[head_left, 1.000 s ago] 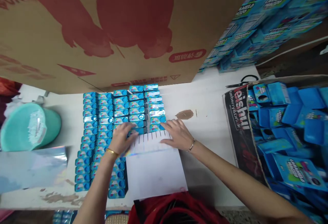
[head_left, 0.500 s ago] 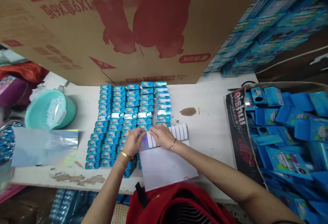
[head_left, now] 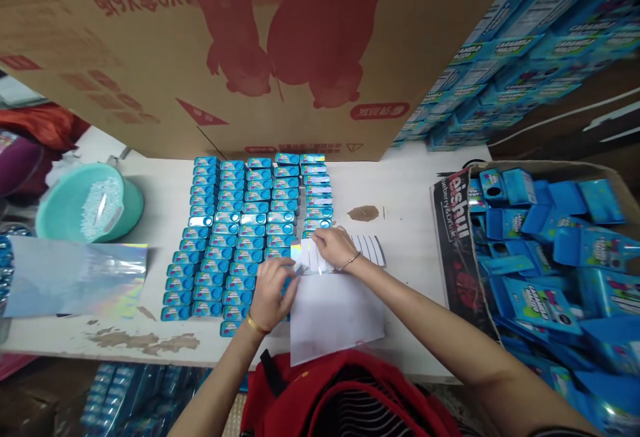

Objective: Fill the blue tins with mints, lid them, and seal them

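A label sheet with white strips on a shiny backing lies across the top of a plain white sheet. My right hand has its fingers pinched on the label sheet's upper part. At its left end, a white flap stands bent up. My left hand is beside this flap, fingertips at its edge, with thumb and forefinger apart. Rows of small blue boxes stand to the left and behind; several in the right row carry a pale shiny strip on top.
A tall carton walls off the back. At right stands an open box of loose blue cartons, with stacked blue packs behind. On the left are a turquoise bucket and a shiny sheet. A red garment borders the front.
My left hand has come away from the right hand, down and slightly right, its thumb and forefinger now apart. The right hand and both sheets have shifted right. A flap now stands up.
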Demonstrator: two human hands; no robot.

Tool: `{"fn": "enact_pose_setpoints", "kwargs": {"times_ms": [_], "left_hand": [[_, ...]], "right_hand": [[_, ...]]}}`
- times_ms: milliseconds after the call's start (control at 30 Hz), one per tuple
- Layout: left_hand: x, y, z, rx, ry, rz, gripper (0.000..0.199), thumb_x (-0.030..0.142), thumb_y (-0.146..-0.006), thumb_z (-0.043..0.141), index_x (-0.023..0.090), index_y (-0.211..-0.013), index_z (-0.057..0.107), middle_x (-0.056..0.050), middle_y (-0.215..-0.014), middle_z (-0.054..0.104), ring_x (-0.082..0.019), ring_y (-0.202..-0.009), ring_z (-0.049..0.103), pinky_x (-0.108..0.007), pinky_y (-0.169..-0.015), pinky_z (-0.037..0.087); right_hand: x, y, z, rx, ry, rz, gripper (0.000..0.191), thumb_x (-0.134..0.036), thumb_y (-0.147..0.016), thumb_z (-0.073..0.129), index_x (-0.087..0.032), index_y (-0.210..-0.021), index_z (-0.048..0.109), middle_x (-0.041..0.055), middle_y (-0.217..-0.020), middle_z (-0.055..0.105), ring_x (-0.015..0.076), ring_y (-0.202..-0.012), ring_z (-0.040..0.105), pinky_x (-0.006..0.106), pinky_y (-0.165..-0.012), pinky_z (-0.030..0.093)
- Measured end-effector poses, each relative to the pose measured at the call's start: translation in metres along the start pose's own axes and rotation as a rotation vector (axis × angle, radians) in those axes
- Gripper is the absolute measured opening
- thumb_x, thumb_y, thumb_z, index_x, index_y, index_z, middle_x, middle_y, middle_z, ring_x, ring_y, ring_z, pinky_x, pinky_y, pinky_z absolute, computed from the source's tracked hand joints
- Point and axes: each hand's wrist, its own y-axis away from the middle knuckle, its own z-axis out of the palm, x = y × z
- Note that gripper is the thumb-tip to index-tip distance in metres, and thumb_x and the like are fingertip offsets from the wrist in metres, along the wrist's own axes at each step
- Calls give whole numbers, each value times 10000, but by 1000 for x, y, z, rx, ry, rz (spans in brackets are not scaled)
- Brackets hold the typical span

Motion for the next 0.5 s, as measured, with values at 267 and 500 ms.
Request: {"fn": "enact_pose_setpoints", "kwargs": {"times_ms": [267,500], "left_hand": [[-16,-45,22,-161,-82,-100,558,174,-882,481,234,-1414,319,-42,-1004,680,-202,-881,609,-361,-802,416],[-2,-55,71,-83,-210,65,613,159,-932,375,194,-1498,144,-25,-788,679,-182,-751,631,-352,-774,429]], "right_hand": [[4,13,-24,-4,13,-94,233,-252,-926,456,-189,-824,655,46,-843,716,177,-836,622,281,-774,302],[34,19,-38,40,-47,56,242,-276,-901,471,-203,-796,676,23,-762,705,153,-673,575,246,-630,311]]}}
